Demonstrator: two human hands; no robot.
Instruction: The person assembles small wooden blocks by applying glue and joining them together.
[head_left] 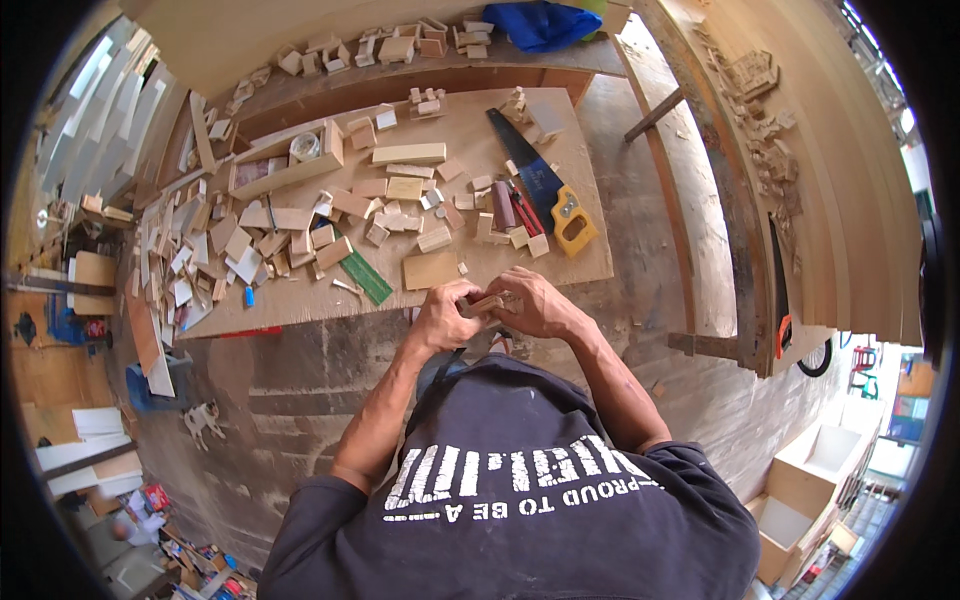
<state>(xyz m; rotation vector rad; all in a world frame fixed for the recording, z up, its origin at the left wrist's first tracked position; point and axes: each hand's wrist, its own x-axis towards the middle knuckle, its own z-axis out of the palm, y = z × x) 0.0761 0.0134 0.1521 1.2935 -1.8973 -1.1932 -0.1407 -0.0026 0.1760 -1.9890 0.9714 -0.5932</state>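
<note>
My left hand (446, 318) and my right hand (541, 302) meet just in front of the workbench's near edge. Both close around a small piece of wood (488, 303), pale and partly covered by my fingers; its full shape cannot be made out. Right beyond my hands, a flat rectangular wooden block (430, 271) lies on the bench, with a tiny wooden cube (462, 268) beside it. A green strip (366, 276) rests to the left of these.
The plywood workbench (340, 310) carries many loose wood offcuts (290, 220). At its right lies a handsaw (540, 180) with a yellow handle, near red pens (522, 205). Farther back stands an open wooden box (285, 160). A cat (203, 422) is on the floor at left.
</note>
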